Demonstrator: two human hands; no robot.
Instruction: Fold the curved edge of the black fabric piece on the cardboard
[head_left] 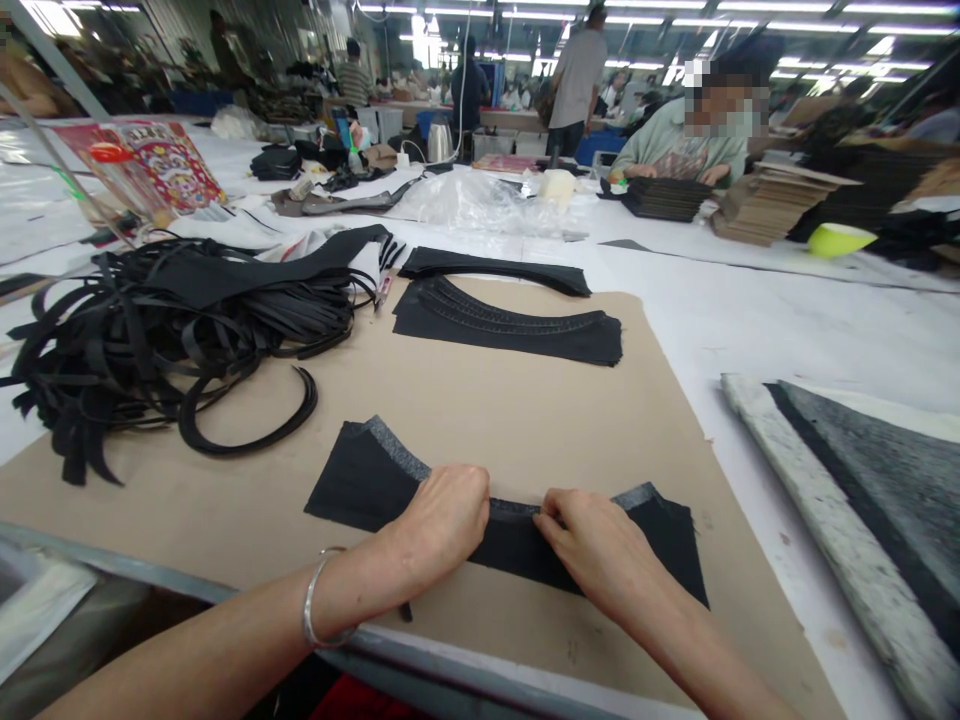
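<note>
A curved black fabric piece [517, 555] lies on brown paper near the table's front edge, with a speckled grey strip [397, 452] along its concave upper edge. My left hand [454, 510], a silver bangle on its wrist, is closed at the middle of that edge; its fingertips are mostly hidden. Just to its right, my right hand [585, 530] pinches the same edge between thumb and fingers. A short stretch of the edge shows between the two hands.
Black strips [187, 320] lie heaped at the left, beside a curved black band [247, 440]. Beyond my hands are stitched black pieces [510, 325] and a folded black stack [495, 270]. Grey felt sheets [885, 480] lie right. A co-worker [682, 140] sits across the table.
</note>
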